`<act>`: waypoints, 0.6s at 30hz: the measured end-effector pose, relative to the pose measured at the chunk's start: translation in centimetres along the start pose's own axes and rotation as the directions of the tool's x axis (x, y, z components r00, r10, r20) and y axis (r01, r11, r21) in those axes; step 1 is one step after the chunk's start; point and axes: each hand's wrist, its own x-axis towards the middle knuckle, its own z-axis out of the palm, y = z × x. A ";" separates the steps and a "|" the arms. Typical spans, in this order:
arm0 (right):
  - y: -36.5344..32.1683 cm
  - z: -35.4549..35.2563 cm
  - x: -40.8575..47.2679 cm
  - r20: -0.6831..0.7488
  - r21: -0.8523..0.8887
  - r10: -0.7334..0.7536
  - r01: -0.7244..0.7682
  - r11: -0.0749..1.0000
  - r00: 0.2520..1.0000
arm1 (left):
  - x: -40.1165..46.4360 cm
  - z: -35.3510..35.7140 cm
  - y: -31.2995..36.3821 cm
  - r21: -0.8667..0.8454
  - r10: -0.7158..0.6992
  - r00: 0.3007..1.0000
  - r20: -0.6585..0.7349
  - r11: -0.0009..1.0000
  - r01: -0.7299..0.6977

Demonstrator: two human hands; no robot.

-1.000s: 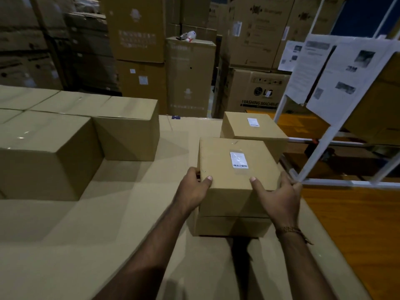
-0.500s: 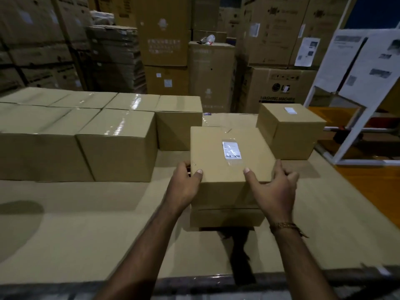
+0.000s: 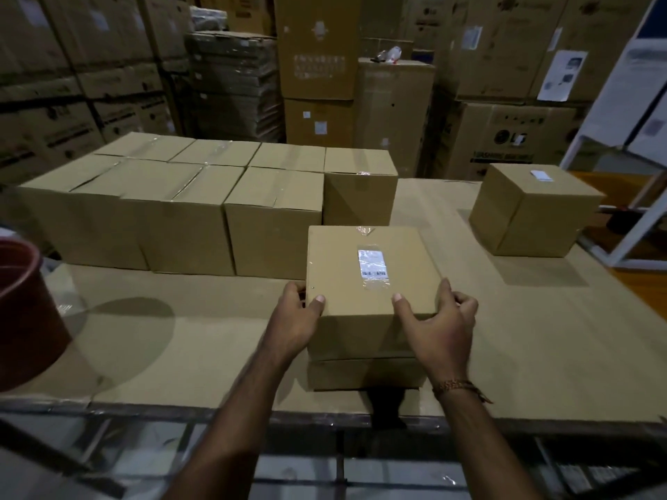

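A brown cardboard box [image 3: 364, 286] with a white label on top is held between my hands above the cardboard-covered table [image 3: 541, 355]. My left hand [image 3: 296, 323] grips its left near corner, thumb on top. My right hand [image 3: 438, 328] grips the right near corner, thumb on the top face and fingers curled round the side. The box's lower part shows a seam near its bottom edge.
A block of several plain boxes [image 3: 216, 203] stands at the back left of the table. A single labelled box [image 3: 534, 211] sits at the back right. A red-brown bucket [image 3: 25, 312] is at the left edge. Tall stacked cartons fill the background; a white frame [image 3: 631, 229] stands right.
The held box has moved left, away from the single labelled box and closer to the block of boxes. Both hands keep their grip.
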 end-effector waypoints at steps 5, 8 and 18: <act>0.2 0.8 -0.7 0.035 -0.078 0.005 -0.002 0.997 0.999 | 0.5 -0.6 -1.3 0.011 -0.054 0.998 0.044 0.998 0.054; 0.1 0.7 -0.1 0.011 -0.170 -0.052 0.053 0.984 0.999 | 1.4 -0.4 -0.6 0.035 -0.105 0.993 0.048 0.994 0.103; -3.0 2.1 7.5 0.212 -0.090 -0.328 0.353 0.931 0.921 | 6.0 5.0 3.9 0.516 0.289 0.955 -0.067 0.829 -0.215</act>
